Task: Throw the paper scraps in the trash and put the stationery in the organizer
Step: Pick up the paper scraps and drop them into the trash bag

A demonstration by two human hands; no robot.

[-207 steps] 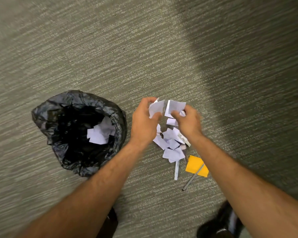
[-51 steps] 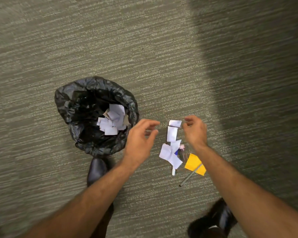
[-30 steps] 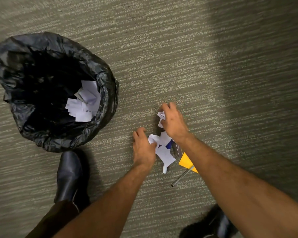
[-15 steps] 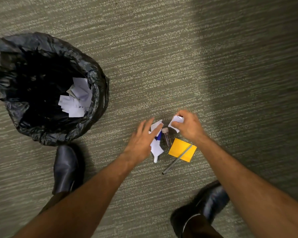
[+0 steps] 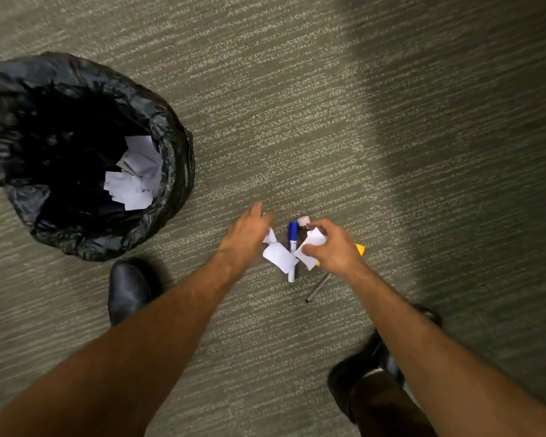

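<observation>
Pinching a white paper scrap (image 5: pixel 312 244), the right hand (image 5: pixel 334 250) hovers over the carpet floor (image 5: pixel 328 121), with the left hand (image 5: pixel 246 238) at its 9 o'clock, fingers spread and grasping nothing. Between them lie another white scrap (image 5: pixel 279 257) and a blue-capped marker (image 5: pixel 293 244), with a yellow sticky pad (image 5: pixel 360 249) mostly hidden under the right hand and a thin pen (image 5: pixel 317 288) at its 6 o'clock. At the left hand's 10 o'clock stands the black-lined trash bin (image 5: pixel 174 159), white scraps inside.

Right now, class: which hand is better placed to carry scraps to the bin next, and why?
The left hand: it is nearer the trash bin, whereas the right hand, gripping a paper scrap, is farther away.
</observation>
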